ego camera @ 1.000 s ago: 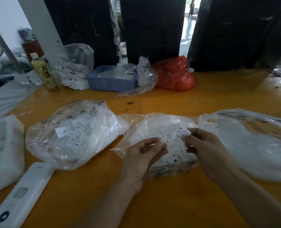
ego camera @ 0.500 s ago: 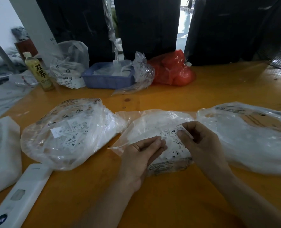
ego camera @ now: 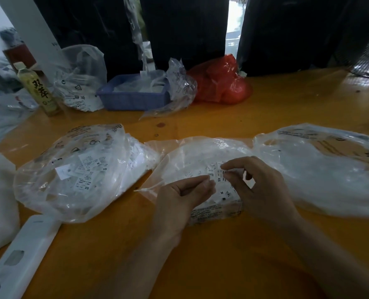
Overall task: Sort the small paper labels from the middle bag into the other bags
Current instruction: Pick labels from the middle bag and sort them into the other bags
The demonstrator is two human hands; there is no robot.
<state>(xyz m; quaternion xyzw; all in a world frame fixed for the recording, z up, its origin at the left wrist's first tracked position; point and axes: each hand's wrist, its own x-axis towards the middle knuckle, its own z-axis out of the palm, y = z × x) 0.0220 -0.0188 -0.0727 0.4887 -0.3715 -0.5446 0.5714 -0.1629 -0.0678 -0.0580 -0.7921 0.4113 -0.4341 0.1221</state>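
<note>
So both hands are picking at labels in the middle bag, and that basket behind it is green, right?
Not green: the head view shows a blue basket. The rest holds: the left hand and right hand are picking at labels in the middle bag.

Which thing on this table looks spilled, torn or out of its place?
Nothing stands out. The labels lie inside the middle bag, where both hands work; the left bag and right bag lie beside it, with no labels loose on the table.
</note>
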